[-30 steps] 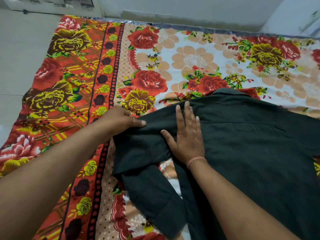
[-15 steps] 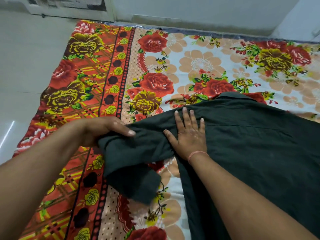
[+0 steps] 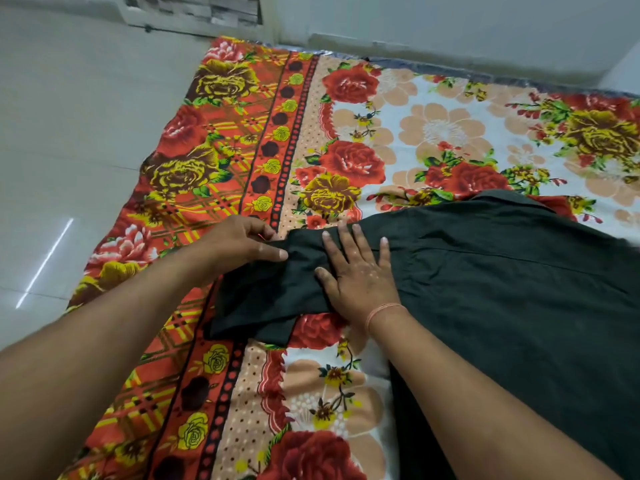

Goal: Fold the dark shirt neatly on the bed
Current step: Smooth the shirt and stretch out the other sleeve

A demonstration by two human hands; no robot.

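I judge the job barely begun. The dark shirt (image 3: 502, 289) lies spread on the bed (image 3: 433, 126), over the floral bedsheet (image 3: 242, 140), with its collar (image 3: 502, 199) at the far side and its body running toward me and off the right edge of the view. No body fold is visible yet; the panel looks like 1 flat layer with a few shallow creases.

My left hand (image 3: 239, 242) pinches the upper edge of the left sleeve (image 3: 263, 299), thumb over the cloth and fingers curled behind it. The sleeve is bunched and trails down toward me, its end resting on the sheet's orange border. My right hand (image 3: 360, 271) is spread flat, fingers apart, pressing down where the sleeve meets the shoulder, touching the cloth all along the palm. A thin band (image 3: 384, 311) sits on that wrist.

So what I count as in hand is step 1: the left sleeve, held but not yet laid across the body. Still left, as I read it: smoothing that sleeve, the other sleeve, which I cannot see, the sides, and the final halving.
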